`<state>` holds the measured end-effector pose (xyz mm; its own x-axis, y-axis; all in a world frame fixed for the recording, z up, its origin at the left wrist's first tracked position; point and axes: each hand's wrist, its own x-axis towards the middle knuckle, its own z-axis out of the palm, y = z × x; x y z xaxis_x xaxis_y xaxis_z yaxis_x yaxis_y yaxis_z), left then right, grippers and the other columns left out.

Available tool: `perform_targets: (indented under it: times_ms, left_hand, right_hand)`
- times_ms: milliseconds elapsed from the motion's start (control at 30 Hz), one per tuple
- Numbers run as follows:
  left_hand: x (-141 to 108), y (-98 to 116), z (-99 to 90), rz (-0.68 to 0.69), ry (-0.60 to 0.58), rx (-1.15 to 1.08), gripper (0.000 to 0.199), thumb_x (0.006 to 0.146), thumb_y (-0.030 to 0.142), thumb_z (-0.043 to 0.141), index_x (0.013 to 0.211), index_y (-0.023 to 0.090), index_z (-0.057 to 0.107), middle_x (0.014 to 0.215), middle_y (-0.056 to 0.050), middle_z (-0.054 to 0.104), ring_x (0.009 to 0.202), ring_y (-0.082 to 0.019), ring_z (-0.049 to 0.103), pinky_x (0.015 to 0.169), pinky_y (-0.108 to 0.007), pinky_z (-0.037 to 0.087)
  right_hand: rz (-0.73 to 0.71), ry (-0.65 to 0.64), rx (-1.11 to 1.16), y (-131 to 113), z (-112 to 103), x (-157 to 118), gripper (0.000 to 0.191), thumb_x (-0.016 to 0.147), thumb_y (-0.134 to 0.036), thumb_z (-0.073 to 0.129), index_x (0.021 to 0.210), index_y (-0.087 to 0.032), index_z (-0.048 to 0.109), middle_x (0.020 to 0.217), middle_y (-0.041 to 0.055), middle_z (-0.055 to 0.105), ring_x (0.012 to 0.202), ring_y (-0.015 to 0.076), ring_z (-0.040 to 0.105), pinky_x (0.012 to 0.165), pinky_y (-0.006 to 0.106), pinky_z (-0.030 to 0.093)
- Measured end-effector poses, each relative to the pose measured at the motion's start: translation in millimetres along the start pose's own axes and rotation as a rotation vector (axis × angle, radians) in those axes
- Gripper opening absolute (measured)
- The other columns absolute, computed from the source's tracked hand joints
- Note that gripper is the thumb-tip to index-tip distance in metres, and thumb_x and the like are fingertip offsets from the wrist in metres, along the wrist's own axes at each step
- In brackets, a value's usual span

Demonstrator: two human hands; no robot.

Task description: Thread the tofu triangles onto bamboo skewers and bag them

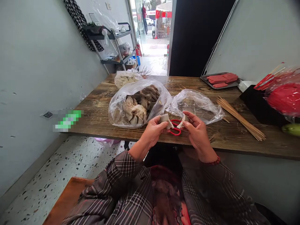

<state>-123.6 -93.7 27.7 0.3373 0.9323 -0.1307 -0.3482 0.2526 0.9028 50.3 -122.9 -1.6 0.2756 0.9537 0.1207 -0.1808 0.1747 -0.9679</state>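
My left hand (153, 129) pinches a pale grey mushroom piece (166, 120) between thumb and fingers. A second mushroom piece (183, 121) is held in my right hand (197, 131), a short gap away. Red-handled scissors (175, 127) lie on the table between and behind the two hands; their blades cannot be made out. Beyond my left hand, an open clear plastic bag (114, 107) holds a heap of grey and cream mushrooms (134, 111). Another clear bag (199, 103), crumpled and wide open, rests just beyond my right hand.
A bundle of thin wooden sticks (241, 118) lies right on the wooden table (93, 115). Behind are a smaller mushroom bag (125, 78) and a tray (214, 86) of pink-red items. A black box (255, 109) and a red packet (284, 98) stand far right.
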Motion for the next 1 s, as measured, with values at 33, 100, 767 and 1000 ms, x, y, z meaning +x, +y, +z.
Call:
perform_targets:
  times_ms: [33,100,767,1000]
  left_hand:
    - [3,1,3.6,0.004,-0.015,-0.002,0.034,0.063,0.026,0.08,0.088,0.012,0.06,0.079,-0.002,0.068,0.066,-0.011,0.064,0.06,-0.024,0.054]
    - [13,0,15.3,0.025,-0.047,-0.012,0.042,0.064,0.026,0.081,0.097,0.014,0.058,0.082,-0.002,0.068,0.067,-0.013,0.066,0.061,-0.026,0.055]
    - [21,-12,20.7,0.016,-0.206,0.148,0.032,0.083,0.033,0.068,0.107,0.012,0.062,0.096,-0.009,0.071,0.074,-0.013,0.068,0.071,-0.027,0.054]
    - [-32,3,-45.8,0.161,-0.034,0.417,0.025,0.083,0.032,0.065,0.099,0.014,0.069,0.082,-0.006,0.071,0.064,-0.011,0.063,0.064,-0.023,0.049]
  right_hand:
    - [0.004,0.013,-0.01,-1,-7,6,0.047,0.072,-0.034,0.074,0.117,-0.023,0.066,0.103,0.0035,0.07,0.082,0.0148,0.065,0.066,0.027,0.058]
    - [-0.022,0.062,-0.056,-4,-22,21,0.049,0.071,-0.037,0.076,0.117,-0.022,0.066,0.1,0.0041,0.07,0.081,0.0154,0.066,0.063,0.027,0.058]
    - [-0.17,-0.183,-0.633,-7,-51,31,0.038,0.09,-0.043,0.056,0.117,-0.019,0.067,0.103,0.0098,0.076,0.085,0.021,0.07,0.076,0.036,0.056]
    - [-0.449,-0.556,-1.061,7,-17,4,0.032,0.096,-0.033,0.05,0.122,-0.023,0.065,0.126,0.0089,0.067,0.114,0.0262,0.063,0.099,0.045,0.049]
